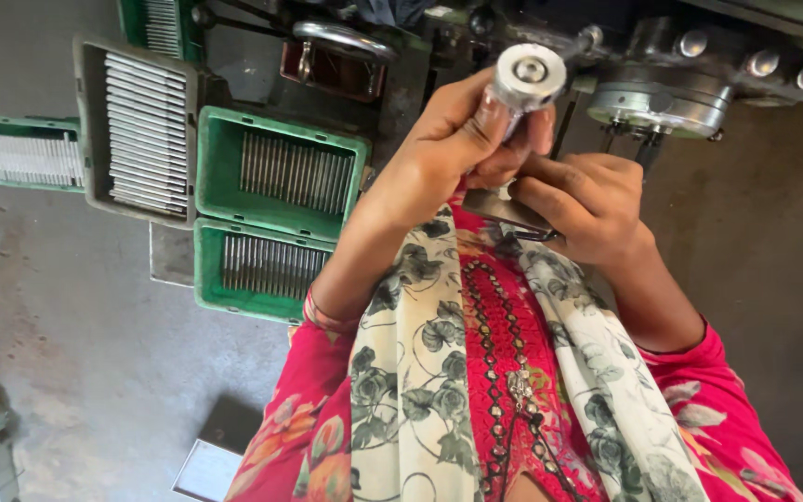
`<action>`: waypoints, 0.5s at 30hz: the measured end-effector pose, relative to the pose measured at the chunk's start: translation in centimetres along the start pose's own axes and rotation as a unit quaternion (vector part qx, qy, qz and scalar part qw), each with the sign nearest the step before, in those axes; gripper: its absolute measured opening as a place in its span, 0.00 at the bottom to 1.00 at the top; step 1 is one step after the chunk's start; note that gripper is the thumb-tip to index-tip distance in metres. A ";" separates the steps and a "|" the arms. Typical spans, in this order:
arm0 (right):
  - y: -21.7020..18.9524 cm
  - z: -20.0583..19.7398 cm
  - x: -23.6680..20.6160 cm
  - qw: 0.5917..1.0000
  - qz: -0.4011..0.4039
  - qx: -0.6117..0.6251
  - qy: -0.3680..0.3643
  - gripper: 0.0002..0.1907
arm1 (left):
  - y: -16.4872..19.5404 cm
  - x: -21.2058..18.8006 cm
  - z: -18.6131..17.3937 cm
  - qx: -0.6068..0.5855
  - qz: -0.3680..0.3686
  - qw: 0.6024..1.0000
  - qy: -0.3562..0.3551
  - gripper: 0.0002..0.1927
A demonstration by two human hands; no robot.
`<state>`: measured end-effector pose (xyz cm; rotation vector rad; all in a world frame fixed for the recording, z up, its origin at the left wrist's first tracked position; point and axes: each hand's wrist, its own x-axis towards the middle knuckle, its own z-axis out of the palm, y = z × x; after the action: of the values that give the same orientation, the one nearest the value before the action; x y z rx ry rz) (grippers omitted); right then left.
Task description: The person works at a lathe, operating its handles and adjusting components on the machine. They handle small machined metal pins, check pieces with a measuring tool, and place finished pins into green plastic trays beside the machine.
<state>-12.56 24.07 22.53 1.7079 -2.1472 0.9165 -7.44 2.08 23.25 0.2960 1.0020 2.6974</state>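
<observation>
Head view: your left hand [448, 149] has its grip closed around a round metal part [529, 76], a short cylinder with a bright flat end face turned up toward you, held just in front of the machine [662, 88]. Your right hand [587, 204] sits close beside it, fingers curled shut over a flat dark metal piece [504, 209] below the part; what that piece is cannot be told. Keep the left fingers on the body of the cylinder rather than over its end face, and keep both wrists near each other so the part stays steady. Off to your left, on the floor [76, 353], stand green trays [281, 172] and a grey tray [137, 130] filled with rows of thin metal rods [295, 172]. A metal handle [341, 39] lies beyond them.
</observation>
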 end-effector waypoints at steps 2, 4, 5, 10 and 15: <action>0.1 0.2 0.2 1.000 -0.003 0.003 -0.004 0.17 | 0.4 0.2 -0.8 -0.025 -0.002 0.999 -0.026 0.24; 0.3 0.5 0.4 1.000 0.000 0.012 0.003 0.17 | 0.6 0.2 -1.5 -0.069 0.003 0.997 -0.033 0.23; 0.3 0.5 0.5 1.000 0.005 0.015 0.006 0.17 | 0.7 0.2 -1.8 -0.086 0.003 0.996 -0.032 0.23; 0.4 0.9 0.3 0.999 -0.007 0.037 -0.014 0.17 | 0.7 -0.8 -1.4 -0.057 -0.018 0.998 0.009 0.23; -0.5 0.4 1.3 0.999 -0.026 0.016 -0.042 0.16 | 2.6 -2.5 0.2 0.010 -0.034 0.999 0.022 0.24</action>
<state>-12.36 22.72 23.12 1.8395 -2.1401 0.8844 -5.47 -0.46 24.90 0.2027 1.0327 2.6455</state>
